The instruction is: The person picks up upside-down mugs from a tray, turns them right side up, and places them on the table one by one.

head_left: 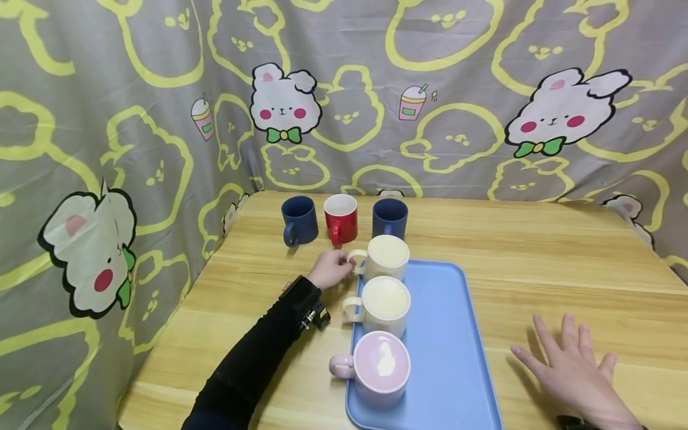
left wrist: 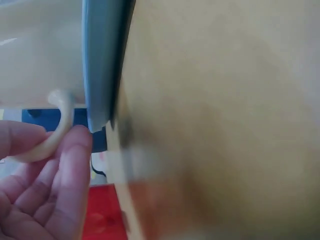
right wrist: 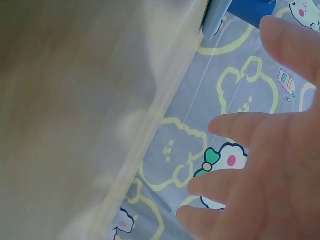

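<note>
My left hand (head_left: 331,269) pinches the handle of the farthest cream mug (head_left: 388,254), which stands at the far left corner of the blue tray (head_left: 443,334). In the left wrist view, thumb and fingers close around that pale handle (left wrist: 62,125) beside the tray's rim. A second cream mug (head_left: 386,303) and a pink mug (head_left: 381,367) line up behind it toward me along the tray's left side, handles pointing left. To the right of the tray, my right hand (head_left: 575,364) is spread with fingers apart, holding nothing.
Beyond the tray are a dark blue mug (head_left: 301,221), a red mug (head_left: 342,220) and another dark blue mug (head_left: 390,216), partly hidden by the cream mug. They stand on the wooden table (head_left: 537,251). Grey patterned cloth (head_left: 344,119) hangs along the table's back and left sides.
</note>
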`<state>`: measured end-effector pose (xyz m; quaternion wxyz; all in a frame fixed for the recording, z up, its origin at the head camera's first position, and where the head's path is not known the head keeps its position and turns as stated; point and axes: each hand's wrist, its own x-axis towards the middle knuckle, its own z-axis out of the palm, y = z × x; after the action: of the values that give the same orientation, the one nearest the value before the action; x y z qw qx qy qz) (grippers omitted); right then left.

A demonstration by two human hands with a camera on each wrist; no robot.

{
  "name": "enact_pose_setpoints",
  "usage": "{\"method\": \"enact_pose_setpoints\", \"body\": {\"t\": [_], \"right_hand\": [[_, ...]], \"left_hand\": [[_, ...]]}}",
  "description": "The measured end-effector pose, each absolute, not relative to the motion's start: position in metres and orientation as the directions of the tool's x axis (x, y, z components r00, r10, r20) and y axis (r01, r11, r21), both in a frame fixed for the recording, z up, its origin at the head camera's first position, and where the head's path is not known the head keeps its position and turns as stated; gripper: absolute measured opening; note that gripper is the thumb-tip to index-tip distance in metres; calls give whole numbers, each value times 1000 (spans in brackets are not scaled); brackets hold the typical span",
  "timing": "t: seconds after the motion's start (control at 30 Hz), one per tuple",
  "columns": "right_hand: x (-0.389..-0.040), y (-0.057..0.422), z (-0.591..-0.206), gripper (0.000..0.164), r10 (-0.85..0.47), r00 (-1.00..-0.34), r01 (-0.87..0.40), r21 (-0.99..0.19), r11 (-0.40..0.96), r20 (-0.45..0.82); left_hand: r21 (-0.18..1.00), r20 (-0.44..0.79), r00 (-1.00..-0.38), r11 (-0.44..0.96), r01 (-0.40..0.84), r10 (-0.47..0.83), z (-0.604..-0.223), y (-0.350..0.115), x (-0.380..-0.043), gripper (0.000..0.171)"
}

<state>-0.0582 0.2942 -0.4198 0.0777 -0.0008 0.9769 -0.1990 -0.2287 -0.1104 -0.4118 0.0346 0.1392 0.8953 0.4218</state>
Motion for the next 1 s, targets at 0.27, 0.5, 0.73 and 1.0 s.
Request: {"method": "enact_pose_setpoints", "body": {"t": [0.27, 0.5, 0.73, 1.0], "right_hand": [[-69, 307, -402, 86, -36, -991, 11, -358, 934, -125], [-87, 294, -349, 89, -30, -1000, -29, -283, 959, -1], [-123, 247, -294, 82, -179, -974, -212, -268, 940, 140], [-175, 168, -257, 58, -346, -932, -362, -334, 870, 109]], "left_hand": [[857, 59, -951, 474, 205, 304, -390, -100, -235, 7], [632, 207, -888, 637, 441, 410, -347, -95, -239, 8], [424, 256, -858, 747, 513, 444, -310, -83, -241, 9], [334, 274, -846, 779, 530, 458, -291, -59, -240, 16]]}}
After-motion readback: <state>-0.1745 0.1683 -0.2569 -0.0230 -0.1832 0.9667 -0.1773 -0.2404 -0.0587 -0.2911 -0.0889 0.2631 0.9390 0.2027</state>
